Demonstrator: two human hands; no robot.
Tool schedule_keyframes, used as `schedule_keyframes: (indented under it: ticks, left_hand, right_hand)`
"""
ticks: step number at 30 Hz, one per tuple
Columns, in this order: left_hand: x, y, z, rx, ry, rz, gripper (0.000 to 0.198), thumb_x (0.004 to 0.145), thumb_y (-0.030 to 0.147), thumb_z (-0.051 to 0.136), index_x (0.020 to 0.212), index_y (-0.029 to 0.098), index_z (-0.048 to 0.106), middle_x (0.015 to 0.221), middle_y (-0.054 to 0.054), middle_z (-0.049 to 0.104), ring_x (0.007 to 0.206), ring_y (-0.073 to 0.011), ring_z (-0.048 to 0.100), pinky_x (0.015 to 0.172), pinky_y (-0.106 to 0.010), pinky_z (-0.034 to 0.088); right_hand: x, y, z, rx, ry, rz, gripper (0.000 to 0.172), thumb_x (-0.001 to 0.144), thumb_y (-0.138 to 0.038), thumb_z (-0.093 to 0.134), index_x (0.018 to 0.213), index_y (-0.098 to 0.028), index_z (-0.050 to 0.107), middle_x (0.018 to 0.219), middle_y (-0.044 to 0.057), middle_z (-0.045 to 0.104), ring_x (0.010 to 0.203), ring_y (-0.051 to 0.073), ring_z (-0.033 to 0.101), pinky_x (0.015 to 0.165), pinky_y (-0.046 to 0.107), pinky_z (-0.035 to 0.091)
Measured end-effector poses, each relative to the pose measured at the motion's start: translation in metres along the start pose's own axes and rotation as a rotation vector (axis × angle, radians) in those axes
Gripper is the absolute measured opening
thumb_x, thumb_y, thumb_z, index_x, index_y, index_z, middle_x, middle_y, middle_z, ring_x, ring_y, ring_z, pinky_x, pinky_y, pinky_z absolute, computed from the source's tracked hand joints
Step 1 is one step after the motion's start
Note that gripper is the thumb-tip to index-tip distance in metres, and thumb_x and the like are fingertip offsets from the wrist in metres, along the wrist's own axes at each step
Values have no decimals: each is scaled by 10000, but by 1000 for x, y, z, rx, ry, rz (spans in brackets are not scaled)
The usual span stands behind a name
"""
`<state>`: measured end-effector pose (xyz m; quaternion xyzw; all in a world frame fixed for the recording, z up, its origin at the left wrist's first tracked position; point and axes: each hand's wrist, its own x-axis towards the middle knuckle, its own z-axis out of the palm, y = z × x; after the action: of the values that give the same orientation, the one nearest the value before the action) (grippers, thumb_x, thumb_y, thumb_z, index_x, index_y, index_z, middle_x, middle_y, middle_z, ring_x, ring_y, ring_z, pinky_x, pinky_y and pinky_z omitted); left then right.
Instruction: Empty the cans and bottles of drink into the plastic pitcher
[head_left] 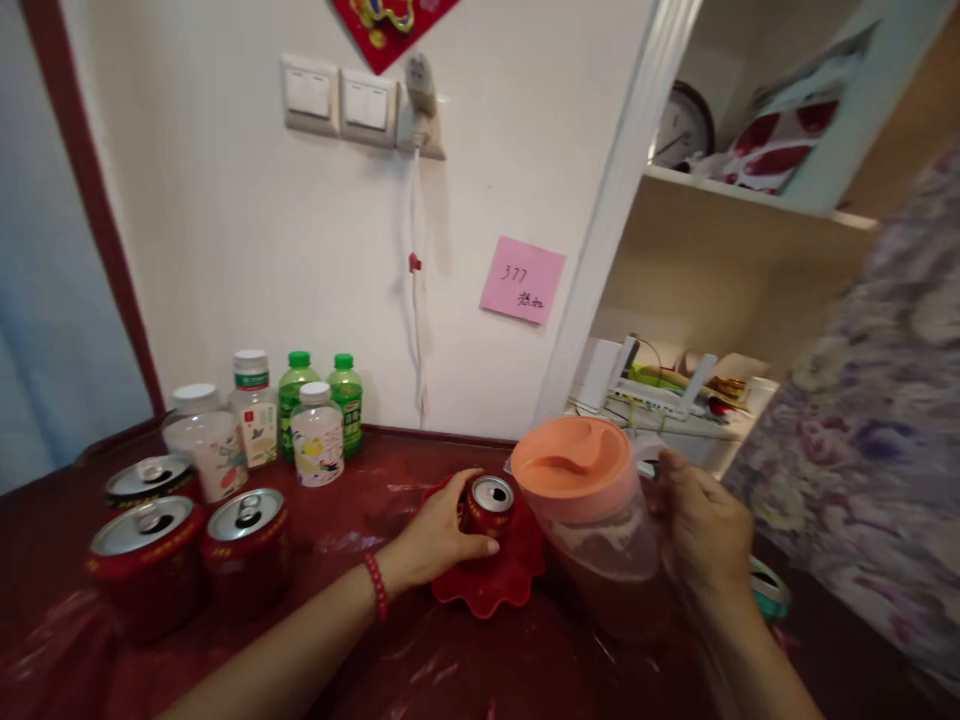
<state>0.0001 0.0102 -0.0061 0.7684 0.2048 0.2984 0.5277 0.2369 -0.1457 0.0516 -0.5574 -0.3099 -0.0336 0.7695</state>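
My left hand (439,540) clasps the can (489,503) by its side: light, probably dentable. My right hand (701,535) grips the jug (592,530) by its handle: likely heavy.

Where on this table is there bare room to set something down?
Bare tabletop between the bottles and the red dish; another patch in front of the dish, between the forearms. Crowded: the left corner's three cans, and the held can and pitcher.

Shiny metal can (488,503), translucent plastic pitcher (600,530), glossy table (465,660).
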Motion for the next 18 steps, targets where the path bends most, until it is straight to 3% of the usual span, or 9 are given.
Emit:
schedule_keyframes:
  ticks: [7,18]
  left_hand:
    - [1,4,0,-36,-81,-7,813,619,247,873,1336,212,491,1394,-128,614,1297,-311,577,1125,-476,423]
    - [4,20,1,51,44,-74,691,589,296,860,1217,191,593,1277,-121,701,1202,-325,641,1080,-458,469]
  right_hand:
    - [-2,10,12,192,134,75,641,692,-677,846,561,-186,455,520,-48,382,469,103,345,425,218,282]
    - [-7,20,21,258,241,96,697,625,-774,835,561,-191,458,511,-55,373,469,101,339,427,215,286]
